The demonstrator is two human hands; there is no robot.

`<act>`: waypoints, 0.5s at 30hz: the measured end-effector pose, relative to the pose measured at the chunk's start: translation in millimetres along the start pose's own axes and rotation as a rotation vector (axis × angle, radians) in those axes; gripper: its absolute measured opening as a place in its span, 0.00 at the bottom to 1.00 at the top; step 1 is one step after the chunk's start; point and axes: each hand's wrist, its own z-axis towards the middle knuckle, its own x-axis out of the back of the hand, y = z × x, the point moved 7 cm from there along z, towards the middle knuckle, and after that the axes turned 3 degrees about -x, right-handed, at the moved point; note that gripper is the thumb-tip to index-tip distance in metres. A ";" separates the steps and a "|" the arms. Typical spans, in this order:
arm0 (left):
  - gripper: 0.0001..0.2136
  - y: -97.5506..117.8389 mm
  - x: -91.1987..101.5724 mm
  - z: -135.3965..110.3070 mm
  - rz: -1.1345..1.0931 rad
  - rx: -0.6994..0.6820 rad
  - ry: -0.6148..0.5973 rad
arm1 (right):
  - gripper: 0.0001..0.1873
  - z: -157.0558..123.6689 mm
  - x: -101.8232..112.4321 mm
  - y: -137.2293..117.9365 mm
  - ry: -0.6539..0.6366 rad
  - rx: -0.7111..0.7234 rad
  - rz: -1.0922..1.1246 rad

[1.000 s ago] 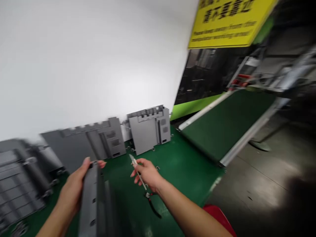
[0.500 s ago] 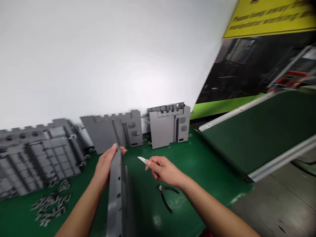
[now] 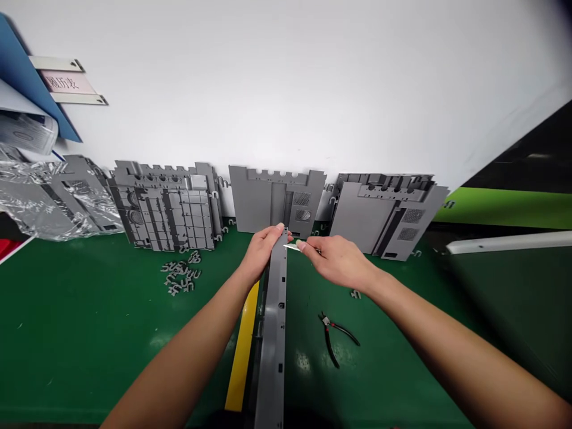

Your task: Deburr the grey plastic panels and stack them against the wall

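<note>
A grey plastic panel [image 3: 273, 322] stands on edge in front of me, its narrow side with small slots facing up. My left hand [image 3: 263, 247] is closed around its far end. My right hand [image 3: 337, 259] pinches a small knife [image 3: 292, 246], whose blade points left and reaches the panel's edge close to my left fingers; whether it touches is too fine to tell. On the green table to the right of the panel lie side cutters [image 3: 333, 336] with black handles, their handles spread.
Several grey panels [image 3: 254, 199] lean against the white wall [image 3: 286, 89], among them a stack at right [image 3: 361, 211] and a ribbed one [image 3: 187, 214]. Loose hook-shaped scraps [image 3: 181, 274] lie left on the green table [image 3: 111, 333]. A plastic-wrapped panel [image 3: 67, 196] stands far left, a conveyor [image 3: 513, 298] right.
My right hand has brought the knife blade from beside the panel to its far end edge. My left hand keeps its hold. The camera has turned left.
</note>
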 end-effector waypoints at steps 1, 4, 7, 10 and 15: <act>0.25 -0.4 -0.1 0.0 0.004 0.000 0.000 | 0.30 2.1 1.2 0.0 0.008 -0.007 -0.037; 0.24 -1.7 -0.8 0.3 0.026 -0.005 -0.003 | 0.30 4.1 6.9 -0.8 0.045 -0.003 -0.135; 0.23 -1.9 -1.9 0.8 0.037 -0.018 -0.001 | 0.30 2.9 11.9 -2.9 0.076 0.002 -0.229; 0.23 -1.7 -2.9 1.1 0.053 -0.016 -0.001 | 0.31 2.1 14.0 -4.7 0.084 -0.006 -0.298; 0.24 -1.2 -3.7 1.0 0.062 -0.025 -0.012 | 0.32 3.1 12.8 -3.6 0.052 -0.030 -0.333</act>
